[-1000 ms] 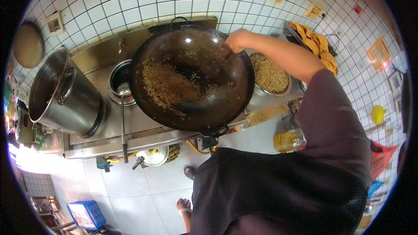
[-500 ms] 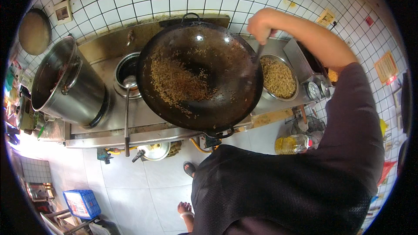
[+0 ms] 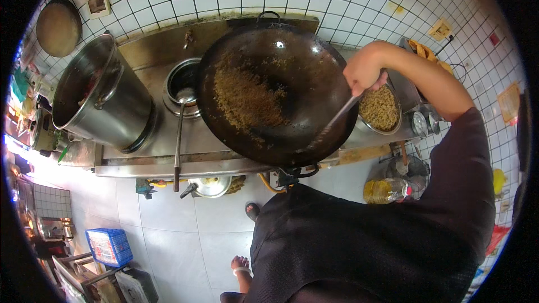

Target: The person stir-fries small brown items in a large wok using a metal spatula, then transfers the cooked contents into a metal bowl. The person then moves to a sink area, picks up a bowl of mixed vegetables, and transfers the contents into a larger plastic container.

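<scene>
My right hand (image 3: 365, 73) is closed around the handle of a metal wok spatula (image 3: 337, 120) at the right rim of a big dark wok (image 3: 314, 84). The spatula slants down to the wok's near right side, its lower end smeared by motion. Brown, crumbly food grains (image 3: 244, 98) lie heaped across the left and middle of the wok. Low beside my body, my left hand (image 3: 240, 262) hangs over the floor, a pale band at its wrist. Its small fingers look loosely apart, with nothing seen in them.
Right of the wok stands a metal bowl of pale crumbly food (image 3: 379, 109). At left, a ladle (image 3: 179, 140) rests across a round pot (image 3: 174, 81), beside a tall steel stockpot (image 3: 120, 106). Below the counter are a lidded pan (image 3: 213, 187) and an oil bottle (image 3: 384, 191).
My right hand has come down and nearer from above the wok's far right rim. The spatula now reaches toward the near right side of the wok. The whole view has shifted slightly.
</scene>
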The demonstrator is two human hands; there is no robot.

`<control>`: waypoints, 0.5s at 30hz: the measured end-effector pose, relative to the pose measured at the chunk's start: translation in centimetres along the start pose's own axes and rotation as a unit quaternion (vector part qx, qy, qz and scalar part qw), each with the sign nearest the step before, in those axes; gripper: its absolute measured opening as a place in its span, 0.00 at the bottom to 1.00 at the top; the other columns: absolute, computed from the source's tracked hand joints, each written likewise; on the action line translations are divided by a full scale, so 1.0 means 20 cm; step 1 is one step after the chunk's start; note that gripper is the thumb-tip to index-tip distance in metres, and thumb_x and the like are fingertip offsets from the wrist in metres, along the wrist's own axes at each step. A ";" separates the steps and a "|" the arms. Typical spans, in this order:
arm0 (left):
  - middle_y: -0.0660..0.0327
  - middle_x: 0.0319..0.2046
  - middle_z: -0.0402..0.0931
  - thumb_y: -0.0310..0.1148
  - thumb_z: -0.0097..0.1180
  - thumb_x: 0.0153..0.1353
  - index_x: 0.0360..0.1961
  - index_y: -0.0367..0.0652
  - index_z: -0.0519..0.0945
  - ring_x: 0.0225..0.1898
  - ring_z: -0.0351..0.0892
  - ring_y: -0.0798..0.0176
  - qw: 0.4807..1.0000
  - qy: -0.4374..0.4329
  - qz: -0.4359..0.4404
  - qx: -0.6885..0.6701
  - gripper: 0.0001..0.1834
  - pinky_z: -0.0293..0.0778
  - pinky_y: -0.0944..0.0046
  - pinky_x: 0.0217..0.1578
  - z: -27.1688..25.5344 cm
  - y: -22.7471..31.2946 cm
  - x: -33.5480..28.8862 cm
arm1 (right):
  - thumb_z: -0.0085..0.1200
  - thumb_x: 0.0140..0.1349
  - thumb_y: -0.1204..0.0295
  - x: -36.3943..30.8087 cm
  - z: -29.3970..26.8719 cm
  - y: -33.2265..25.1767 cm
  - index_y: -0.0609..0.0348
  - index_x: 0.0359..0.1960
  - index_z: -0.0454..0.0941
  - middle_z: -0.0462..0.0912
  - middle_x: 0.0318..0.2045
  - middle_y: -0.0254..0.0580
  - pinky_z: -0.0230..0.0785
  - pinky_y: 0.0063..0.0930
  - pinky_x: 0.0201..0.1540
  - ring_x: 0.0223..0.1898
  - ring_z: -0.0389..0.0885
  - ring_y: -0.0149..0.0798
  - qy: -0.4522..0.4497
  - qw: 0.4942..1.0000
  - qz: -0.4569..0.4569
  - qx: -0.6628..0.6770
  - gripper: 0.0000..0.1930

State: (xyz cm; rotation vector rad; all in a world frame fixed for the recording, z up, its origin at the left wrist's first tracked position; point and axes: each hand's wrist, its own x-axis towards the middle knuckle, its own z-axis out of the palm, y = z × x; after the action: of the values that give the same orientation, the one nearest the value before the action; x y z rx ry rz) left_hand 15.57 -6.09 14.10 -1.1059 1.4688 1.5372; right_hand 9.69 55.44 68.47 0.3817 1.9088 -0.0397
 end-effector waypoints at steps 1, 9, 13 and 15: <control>0.62 0.23 0.69 0.33 0.45 0.56 0.37 0.46 0.69 0.21 0.70 0.62 1.000 0.006 -0.007 -0.004 0.08 0.67 0.63 0.19 -0.04 -0.04 0.02 | 0.38 0.61 0.66 0.06 0.01 -0.02 0.65 0.14 0.68 0.72 0.11 0.42 0.66 0.33 0.18 0.12 0.68 0.36 -0.014 0.999 -0.047 -0.020 0.20; 0.62 0.21 0.67 0.30 0.43 0.56 0.35 0.44 0.69 0.20 0.69 0.63 0.997 -0.011 -0.050 -0.059 0.06 0.67 0.63 0.19 -0.32 -0.31 0.33 | 0.35 0.64 0.64 0.03 0.00 -0.02 0.67 0.17 0.67 0.72 0.11 0.42 0.65 0.32 0.15 0.11 0.70 0.35 0.015 0.997 -0.052 0.056 0.21; 0.62 0.20 0.66 0.30 0.44 0.56 0.33 0.44 0.69 0.19 0.68 0.63 0.999 0.025 -0.021 -0.024 0.04 0.67 0.63 0.18 -0.27 -0.30 0.36 | 0.35 0.62 0.63 0.26 0.08 -0.06 0.66 0.17 0.68 0.72 0.10 0.42 0.66 0.33 0.17 0.10 0.70 0.36 0.054 0.984 -0.160 0.053 0.21; 0.61 0.21 0.68 0.31 0.45 0.57 0.34 0.42 0.69 0.21 0.70 0.63 0.999 0.002 -0.030 0.023 0.06 0.68 0.64 0.19 -0.14 -0.22 0.27 | 0.35 0.61 0.63 0.38 0.12 -0.09 0.67 0.17 0.68 0.72 0.10 0.44 0.66 0.35 0.18 0.10 0.70 0.37 0.125 0.978 -0.153 0.068 0.21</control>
State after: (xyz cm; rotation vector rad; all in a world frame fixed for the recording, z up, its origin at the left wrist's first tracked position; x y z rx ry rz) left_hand 17.95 -8.81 7.50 -1.1177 1.4533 1.4536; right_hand 9.00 54.99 60.22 0.1854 2.2073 -0.3412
